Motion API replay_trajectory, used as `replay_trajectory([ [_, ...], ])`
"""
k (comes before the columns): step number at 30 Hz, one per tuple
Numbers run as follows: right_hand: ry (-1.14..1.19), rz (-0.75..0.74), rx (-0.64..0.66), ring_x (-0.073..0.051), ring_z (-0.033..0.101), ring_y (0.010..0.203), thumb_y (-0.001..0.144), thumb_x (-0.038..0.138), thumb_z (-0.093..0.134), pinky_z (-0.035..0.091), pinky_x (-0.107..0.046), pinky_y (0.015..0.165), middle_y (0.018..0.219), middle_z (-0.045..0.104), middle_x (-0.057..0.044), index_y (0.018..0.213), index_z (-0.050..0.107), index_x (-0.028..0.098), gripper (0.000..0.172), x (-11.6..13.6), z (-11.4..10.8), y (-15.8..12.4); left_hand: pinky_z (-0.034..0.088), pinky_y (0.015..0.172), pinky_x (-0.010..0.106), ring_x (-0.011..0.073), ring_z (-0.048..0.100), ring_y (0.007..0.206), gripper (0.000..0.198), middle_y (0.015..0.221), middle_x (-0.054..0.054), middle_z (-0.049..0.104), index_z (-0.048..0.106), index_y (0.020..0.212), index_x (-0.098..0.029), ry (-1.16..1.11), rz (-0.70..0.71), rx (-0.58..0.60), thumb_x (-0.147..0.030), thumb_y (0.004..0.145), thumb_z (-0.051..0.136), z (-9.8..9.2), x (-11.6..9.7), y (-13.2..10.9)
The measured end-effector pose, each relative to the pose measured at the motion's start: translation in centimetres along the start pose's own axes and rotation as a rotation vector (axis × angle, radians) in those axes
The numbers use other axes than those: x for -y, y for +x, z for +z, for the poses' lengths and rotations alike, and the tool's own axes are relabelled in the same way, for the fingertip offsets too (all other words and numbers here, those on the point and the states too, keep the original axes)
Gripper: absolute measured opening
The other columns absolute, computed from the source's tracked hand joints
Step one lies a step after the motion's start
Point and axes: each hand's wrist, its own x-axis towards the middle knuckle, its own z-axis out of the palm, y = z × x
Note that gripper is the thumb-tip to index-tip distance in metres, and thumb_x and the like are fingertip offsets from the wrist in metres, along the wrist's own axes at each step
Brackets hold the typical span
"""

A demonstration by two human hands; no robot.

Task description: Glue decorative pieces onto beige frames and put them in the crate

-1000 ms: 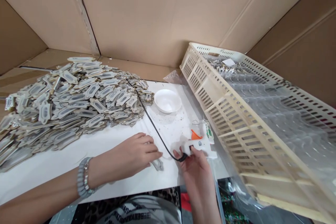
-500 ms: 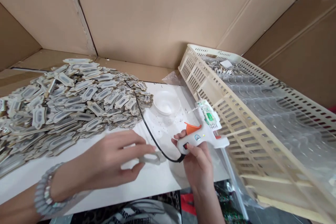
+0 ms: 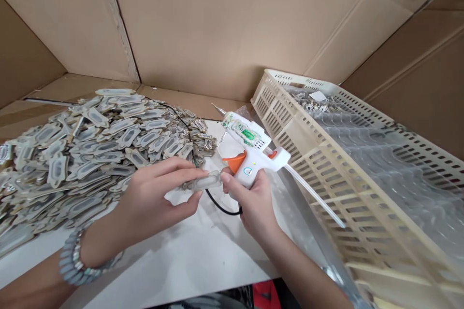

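Pinched between the thumb and fingers of my left hand (image 3: 154,200) is a flat, elongated grey plaque (image 3: 205,181) with a pale translucent middle. My right hand (image 3: 255,200) is wrapped round the handle of a white hot glue gun (image 3: 259,166) with an orange trigger. Its nozzle points up and left, away from the plaque, and a clear glue stick (image 3: 315,195) sticks out of its back. The plaque's right end lies close to my right fingertips; whether they touch it I cannot tell. A black cord (image 3: 221,208) runs behind the plaque.
A large heap of similar plaques (image 3: 97,154) covers the left of the white table (image 3: 159,270). At the right stands a cream plastic crate (image 3: 300,140) with clear plastic trays (image 3: 384,154) inside. Cardboard walls (image 3: 217,24) close off the back and sides.
My right hand has brought the glue gun left and up, over the white bowl, and its glue stick now shows fully. My left hand has raised the plaque slightly, closer to the gun's handle.
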Motion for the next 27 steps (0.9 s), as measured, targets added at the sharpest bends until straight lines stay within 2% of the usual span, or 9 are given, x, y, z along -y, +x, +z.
replay_trajectory([
  [2,-0.039,0.000,-0.006,-0.010,0.055,0.052,0.061,0.029,0.081,0.049,-0.023,0.049,0.063,0.067,0.002,0.070,0.062,0.018,0.024,-0.1,-0.2,0.1,0.056,0.071,0.023,0.0157,0.069,0.077,0.019,0.089,0.003,0.074,0.076,0.099,-0.026,-0.063,-0.096,0.038,-0.026,0.082,0.067,0.3,0.3,-0.2],
  [8,-0.186,-0.038,0.059,-0.012,0.056,0.053,0.067,0.027,0.076,0.047,-0.023,0.050,0.061,0.067,0.000,0.065,0.067,0.017,0.014,-0.3,-0.5,-0.2,0.053,0.059,0.021,0.0166,0.068,0.072,0.024,0.089,0.004,0.077,0.078,0.100,-0.025,-0.463,-0.467,0.297,-0.040,0.086,0.065,1.4,1.1,-0.9],
  [12,-0.207,-0.063,0.092,-0.012,0.056,0.056,0.070,0.029,0.075,0.049,-0.024,0.054,0.064,0.066,0.000,0.069,0.068,0.019,0.013,-0.5,-0.9,-0.4,0.046,0.048,0.020,0.0126,0.058,0.056,0.022,0.078,0.002,0.075,0.079,0.097,-0.025,-0.587,-0.575,0.337,-0.039,0.085,0.066,1.6,1.5,-1.1],
  [16,-0.287,-0.009,0.176,-0.011,0.051,0.055,0.073,0.036,0.074,0.046,-0.024,0.052,0.060,0.059,0.002,0.066,0.067,0.020,0.019,-0.5,-2.0,-0.2,0.042,0.042,0.020,0.0111,0.052,0.048,0.019,0.066,0.002,0.070,0.079,0.086,-0.023,-0.638,-0.679,0.265,-0.039,0.076,0.074,0.9,2.3,-0.6],
  [19,-0.347,0.015,0.189,-0.014,0.053,0.057,0.076,0.041,0.074,0.046,-0.025,0.053,0.062,0.060,0.001,0.067,0.066,0.021,0.023,-0.3,-2.7,-0.1,0.041,0.041,0.020,0.0115,0.051,0.046,0.023,0.056,0.001,0.064,0.078,0.082,-0.019,-0.627,-0.801,0.075,-0.038,0.068,0.080,0.4,2.8,-0.3],
  [22,-0.416,-0.065,0.164,-0.015,0.056,0.063,0.071,0.035,0.079,0.048,-0.028,0.059,0.074,0.064,-0.001,0.067,0.066,0.023,0.018,-0.2,-2.8,-0.1,0.042,0.044,0.020,0.0113,0.053,0.049,0.027,0.054,-0.001,0.061,0.076,0.086,-0.018,-0.599,-0.873,-0.138,-0.036,0.067,0.080,0.0,3.2,-0.2],
  [25,-0.463,-0.188,0.119,-0.015,0.056,0.066,0.073,0.026,0.074,0.046,-0.028,0.062,0.085,0.064,-0.001,0.075,0.071,0.025,0.004,-0.7,-2.6,-0.2,0.043,0.048,0.019,0.0107,0.055,0.053,0.026,0.059,-0.001,0.062,0.075,0.088,-0.017,-0.562,-0.873,-0.238,-0.034,0.068,0.078,-0.2,3.4,-0.3],
  [27,-0.514,-0.253,0.118,-0.013,0.053,0.063,0.077,0.021,0.067,0.044,-0.028,0.061,0.087,0.062,0.000,0.076,0.073,0.025,0.007,-1.2,-2.6,-0.2,0.044,0.048,0.019,0.0105,0.056,0.053,0.027,0.060,0.000,0.063,0.075,0.088,-0.016,-0.545,-0.867,-0.279,-0.033,0.068,0.077,-0.2,3.5,-0.3],
])
